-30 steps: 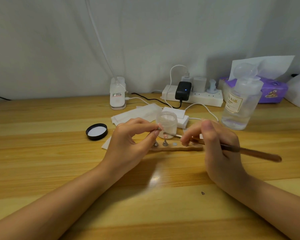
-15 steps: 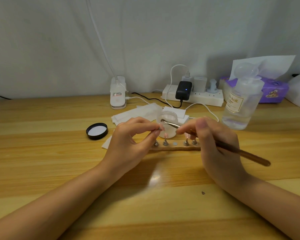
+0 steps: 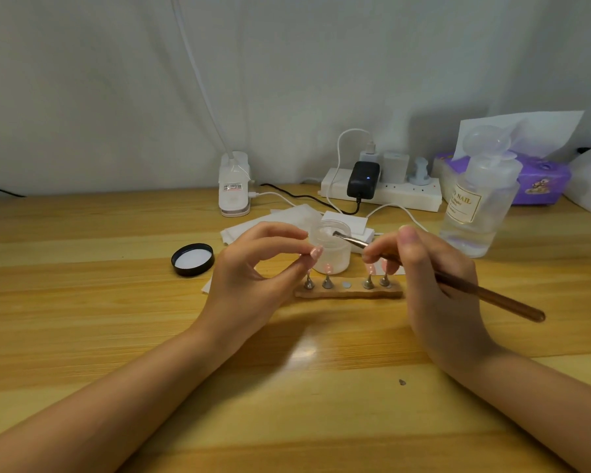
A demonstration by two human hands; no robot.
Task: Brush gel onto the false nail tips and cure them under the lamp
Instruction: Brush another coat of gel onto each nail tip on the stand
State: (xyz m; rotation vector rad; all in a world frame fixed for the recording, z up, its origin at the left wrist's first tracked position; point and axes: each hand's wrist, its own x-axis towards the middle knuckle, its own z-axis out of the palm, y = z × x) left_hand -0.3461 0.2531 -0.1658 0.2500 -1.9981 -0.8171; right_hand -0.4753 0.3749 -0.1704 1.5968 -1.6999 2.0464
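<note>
Head view: my left hand point(image 3: 253, 268) pinches a pink nail tip point(image 3: 316, 251) between thumb and forefinger, holding it up just left of the open gel jar point(image 3: 330, 249). My right hand point(image 3: 434, 278) grips a brush point(image 3: 458, 281) like a pen, fingers curled round its brown handle, which slants down to the right. The brush's metal end reaches over the rim of the jar, with the tip at the gel inside; whether it touches the gel I cannot tell. The jar stands on the wooden table point(image 3: 82, 319), just behind a small wooden stand point(image 3: 348, 293). On the stand four metal pegs point(image 3: 327, 282) stand upright, with one bare round spot in the middle of the row; pink tips show on some pegs, partly hidden by my fingers. The jar's black lid point(image 3: 192, 259) lies upturned to the left, apart from the jar. Farther back stands a white clip lamp point(image 3: 234, 186), a power strip point(image 3: 382, 194) with chargers plugged in, and white wipes point(image 3: 270, 223). At the right is a clear bottle point(image 3: 475, 199) in front of a purple tissue pack point(image 3: 543, 179).
</note>
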